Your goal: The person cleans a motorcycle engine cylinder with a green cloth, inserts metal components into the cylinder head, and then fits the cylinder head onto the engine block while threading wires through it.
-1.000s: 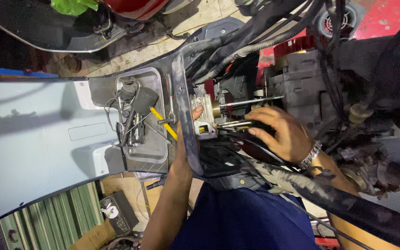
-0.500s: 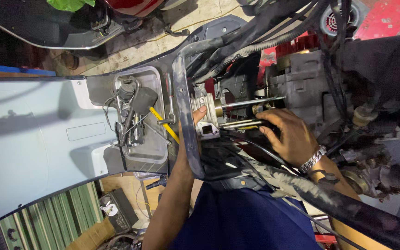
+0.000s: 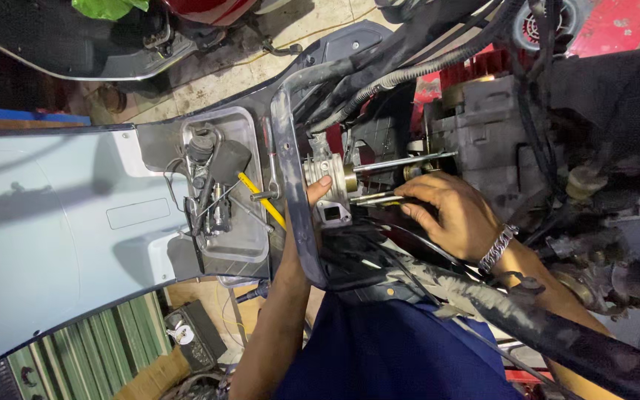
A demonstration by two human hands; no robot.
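My left hand [image 3: 311,198] reaches up behind a dark frame tube [image 3: 290,170], its thumb pressed on a silver carburettor-like metal part [image 3: 329,176]. My right hand [image 3: 453,211], with a metal chain bracelet [image 3: 498,248] on the wrist, is closed with its fingertips on thin dark rods [image 3: 375,198] that run out of that part toward the engine. A longer shiny rod [image 3: 405,161] lies just above them. Most of my left hand's fingers are hidden behind the tube.
A grey open compartment [image 3: 250,130] holds a yellow-handled screwdriver [image 3: 259,198], a spanner and cables. A pale blue body panel [image 3: 53,222] lies left. Black hoses [image 3: 409,67] and a grey engine block [image 3: 483,141] crowd the right. A small black box [image 3: 198,333] sits below.
My right hand has shifted slightly along the rods, its fingers still closed on them. My left hand stays on the metal part.
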